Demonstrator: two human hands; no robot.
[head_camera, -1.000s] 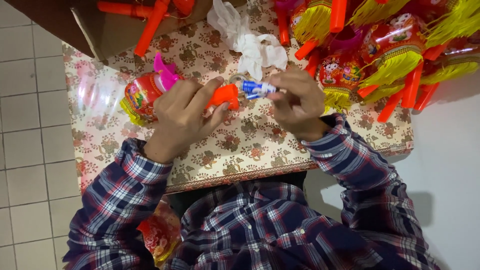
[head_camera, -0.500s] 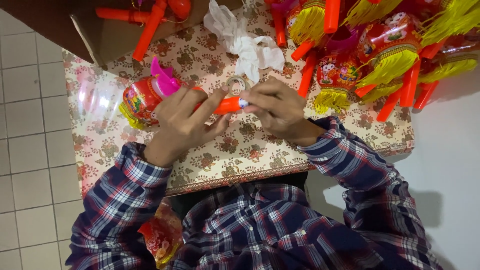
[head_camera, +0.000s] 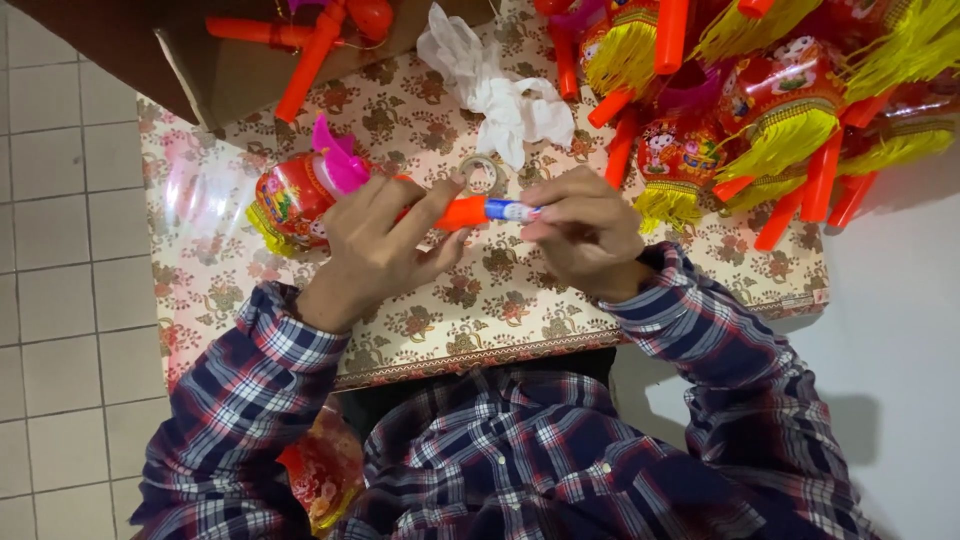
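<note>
Lantern handle (head_camera: 462, 212) gripped by left hand (head_camera: 375, 250); right hand (head_camera: 585, 235), back at 3 o'clock, pinching blue battery (head_camera: 510, 210) half-inserted.

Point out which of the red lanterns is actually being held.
The lantern with the pink top, at the table's left: the left hand grips its orange handle. The yellow-fringed others lie untouched in a pile at upper right.

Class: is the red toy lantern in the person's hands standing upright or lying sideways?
Sideways: the lantern lies level, its orange handle pointing across between left hand and right hand.
</note>
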